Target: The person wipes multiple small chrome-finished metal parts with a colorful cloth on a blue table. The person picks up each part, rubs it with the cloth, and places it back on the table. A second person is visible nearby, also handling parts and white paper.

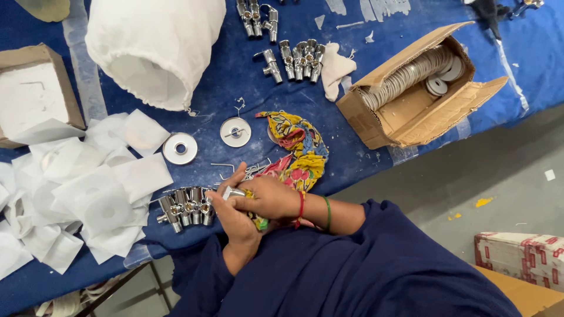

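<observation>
Hands: both meet at the near edge of the blue-covered tabletop, closed together around one small chrome metal valve fitting and a fold of the multicoloured floral cloth.
Left hand: fingers curled under the fitting, gripping it from below.
Right hand: fingers folded over the fitting and the cloth, pressing from above; red and green bangles sit at its wrist.
Fitting: its shiny end pokes out between the two hands, just right of a row of similar chrome valve fittings lying side by side.
Cloth: trails from the hands up across the tabletop.
Round flanges: two flat chrome discs lie beyond the hands, one partly beside the cloth.
White wrappers: a heap of thin white paper pouches spreads to the left.
Cardboard box: an open brown carton on the right holds a stacked row of chrome discs.
Far fittings: another cluster of chrome valves lies near a white fabric sack.
</observation>
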